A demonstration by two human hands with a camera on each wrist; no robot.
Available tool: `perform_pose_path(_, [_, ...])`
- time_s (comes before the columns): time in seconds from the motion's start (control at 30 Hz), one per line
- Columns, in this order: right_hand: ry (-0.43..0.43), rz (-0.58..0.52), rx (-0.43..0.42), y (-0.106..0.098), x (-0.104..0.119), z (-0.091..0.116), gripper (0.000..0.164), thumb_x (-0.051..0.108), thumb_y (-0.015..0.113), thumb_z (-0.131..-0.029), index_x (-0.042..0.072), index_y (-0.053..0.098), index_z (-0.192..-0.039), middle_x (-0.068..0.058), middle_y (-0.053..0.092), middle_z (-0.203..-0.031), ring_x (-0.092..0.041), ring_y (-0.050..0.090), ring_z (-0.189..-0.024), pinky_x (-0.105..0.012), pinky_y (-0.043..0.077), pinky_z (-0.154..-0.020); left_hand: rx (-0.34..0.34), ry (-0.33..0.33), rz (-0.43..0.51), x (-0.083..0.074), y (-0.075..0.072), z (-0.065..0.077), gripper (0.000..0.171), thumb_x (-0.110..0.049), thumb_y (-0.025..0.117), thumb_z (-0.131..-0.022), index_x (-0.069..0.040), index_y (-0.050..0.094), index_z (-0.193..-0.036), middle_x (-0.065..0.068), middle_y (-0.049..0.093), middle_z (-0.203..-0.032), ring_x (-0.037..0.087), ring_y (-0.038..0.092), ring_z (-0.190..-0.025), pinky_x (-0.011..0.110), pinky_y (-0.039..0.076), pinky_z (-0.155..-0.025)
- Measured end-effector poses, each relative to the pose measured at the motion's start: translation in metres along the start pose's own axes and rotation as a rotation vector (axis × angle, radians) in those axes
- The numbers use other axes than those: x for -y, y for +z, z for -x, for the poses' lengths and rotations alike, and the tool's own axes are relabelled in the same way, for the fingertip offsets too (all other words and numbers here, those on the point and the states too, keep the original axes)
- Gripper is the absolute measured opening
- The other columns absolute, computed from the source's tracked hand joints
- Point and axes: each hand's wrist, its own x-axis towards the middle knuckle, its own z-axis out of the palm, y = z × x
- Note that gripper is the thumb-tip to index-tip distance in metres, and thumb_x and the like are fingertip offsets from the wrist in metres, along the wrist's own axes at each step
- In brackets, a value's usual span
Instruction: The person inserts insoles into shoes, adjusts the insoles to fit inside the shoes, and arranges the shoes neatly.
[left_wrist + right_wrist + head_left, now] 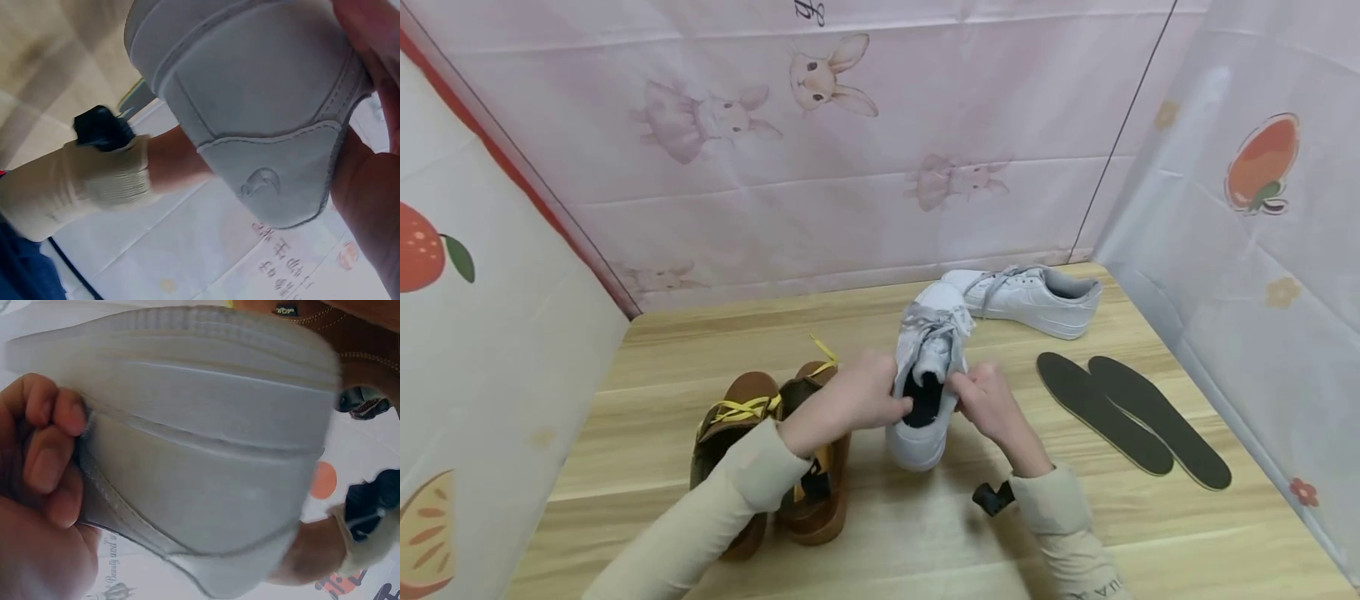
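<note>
Both hands hold a white lace-up sneaker (pixel 917 446) above the middle of the table, its toe pointing away and its dark inside showing. My left hand (pixel 874 390) grips the left side of the collar, thumb over the opening. On the opposite side my right hand (pixel 987 400) pinches the collar edge; in the right wrist view its curled fingers (pixel 47 469) sit against the rim. The heel (pixel 275 175) with its small embossed mark faces the left wrist camera. Behind the held shoe, a second white sneaker (pixel 1037 302) lies near the back edge.
Two dark insoles (pixel 1105 412) lie side by side at the right. A pair of brown shoes (pixel 752 387) with yellow laces stands at the left, partly hidden by my left arm. Printed cloth walls (pixel 865 167) enclose the wooden table (pixel 647 467) at the back and sides.
</note>
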Motion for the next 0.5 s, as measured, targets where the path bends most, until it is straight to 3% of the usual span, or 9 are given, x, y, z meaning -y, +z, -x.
perform_pose_path(0.1, [-0.032,0.038,0.064,0.003,-0.004,0.003,0.048,0.006,0.046,-0.084,0.007,0.045,-0.036,0.005,0.040,-0.033,-0.009,0.038,-0.030,-0.021,0.026,-0.034,0.003,-0.011,-0.006,-0.002,0.010,0.009,0.033,-0.025,0.065,-0.083,-0.011,0.049,-0.059,-0.004,0.040,-0.049,0.008,0.039,-0.038,0.023,0.033,-0.037])
perform_pose_path(0.3, [-0.059,0.082,0.178,0.011,-0.012,0.010,0.046,0.005,0.043,-0.085,0.000,0.051,-0.040,-0.006,0.051,-0.039,-0.019,0.050,-0.034,-0.024,0.033,-0.035,0.022,-0.038,-0.002,0.001,0.029,0.023,0.040,-0.028,0.061,-0.087,-0.013,0.046,-0.053,-0.005,0.039,-0.046,0.008,0.040,-0.037,0.022,0.033,-0.037])
perform_pose_path(0.5, [-0.079,0.120,0.244,0.019,-0.019,0.016,0.043,0.005,0.042,-0.087,0.004,0.053,-0.045,-0.002,0.053,-0.044,-0.007,0.042,-0.036,-0.023,0.032,-0.037,0.048,-0.086,0.019,0.005,0.041,0.031,0.034,-0.027,0.059,-0.089,-0.011,0.053,-0.060,-0.001,0.046,-0.051,0.011,0.047,-0.040,0.025,0.038,-0.039])
